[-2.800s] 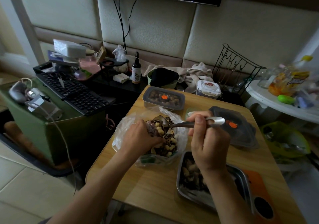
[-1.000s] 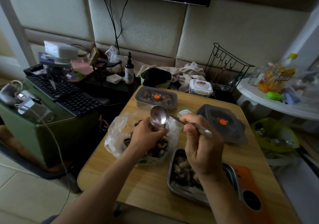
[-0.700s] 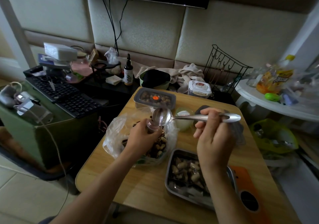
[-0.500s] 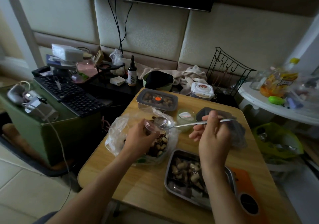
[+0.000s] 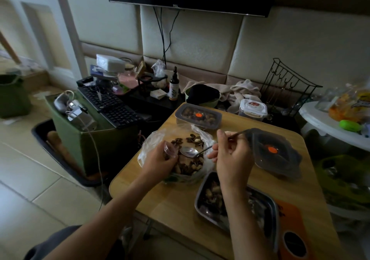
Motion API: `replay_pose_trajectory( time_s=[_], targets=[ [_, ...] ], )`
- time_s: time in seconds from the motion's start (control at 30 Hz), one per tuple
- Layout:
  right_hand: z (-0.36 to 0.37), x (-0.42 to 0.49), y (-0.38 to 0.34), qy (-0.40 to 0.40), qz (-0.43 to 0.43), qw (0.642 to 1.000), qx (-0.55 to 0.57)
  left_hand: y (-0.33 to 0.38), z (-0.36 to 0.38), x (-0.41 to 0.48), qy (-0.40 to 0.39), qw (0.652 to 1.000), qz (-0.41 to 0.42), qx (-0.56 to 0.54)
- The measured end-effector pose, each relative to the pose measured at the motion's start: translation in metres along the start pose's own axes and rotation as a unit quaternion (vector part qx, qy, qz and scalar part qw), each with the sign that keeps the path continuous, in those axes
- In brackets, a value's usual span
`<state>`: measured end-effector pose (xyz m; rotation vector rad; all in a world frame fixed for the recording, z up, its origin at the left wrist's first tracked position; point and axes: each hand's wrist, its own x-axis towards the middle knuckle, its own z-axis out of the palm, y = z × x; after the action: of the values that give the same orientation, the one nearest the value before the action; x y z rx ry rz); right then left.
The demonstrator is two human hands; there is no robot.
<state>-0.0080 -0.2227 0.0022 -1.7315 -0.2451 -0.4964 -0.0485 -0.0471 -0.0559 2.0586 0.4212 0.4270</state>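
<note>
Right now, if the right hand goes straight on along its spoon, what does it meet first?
Probably the left hand, which grips the bag rim just past the spoon in the right hand. Depth is unclear: the nuts below may come first.

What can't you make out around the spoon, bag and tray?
Head view, metal tray: middle hidden under the right hand and forearm.
Head view, plastic bag: contents partly covered by the left hand gripping its rim.
Head view, spoon: handle's middle hidden inside the right hand.
Head view, orange mat: cut off by the bottom edge.
</note>
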Motion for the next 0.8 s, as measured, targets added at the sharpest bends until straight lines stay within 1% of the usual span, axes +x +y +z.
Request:
replay_pose_trajectory(
  time_s=[0.13,0.27,0.4,0.53,0.63,0.8],
  targets=[
    [0.002,0.002,-0.007,0.011,0.04,0.998,0.049,0.004,-0.004,-0.002,-0.005,0.999,0.006,0.048],
    [-0.001,0.006,-0.005,0.016,0.063,0.997,0.049,0.013,-0.002,0.004,-0.021,0.996,0.01,0.088],
    [-0.002,0.008,-0.002,0.032,0.078,0.996,0.034,0.01,0.002,0.009,-0.003,0.998,0.004,0.058],
    [0.001,0.008,-0.001,0.054,0.083,0.995,0.026,0.004,0.003,0.01,-0.005,0.999,-0.02,0.047],
    [0.004,0.008,-0.002,0.068,0.089,0.994,0.016,0.002,0.001,0.007,-0.009,0.999,-0.008,0.045],
    [0.001,0.011,-0.003,0.106,0.1,0.989,-0.009,-0.005,0.003,0.006,-0.028,0.996,0.012,0.08]
  ],
)
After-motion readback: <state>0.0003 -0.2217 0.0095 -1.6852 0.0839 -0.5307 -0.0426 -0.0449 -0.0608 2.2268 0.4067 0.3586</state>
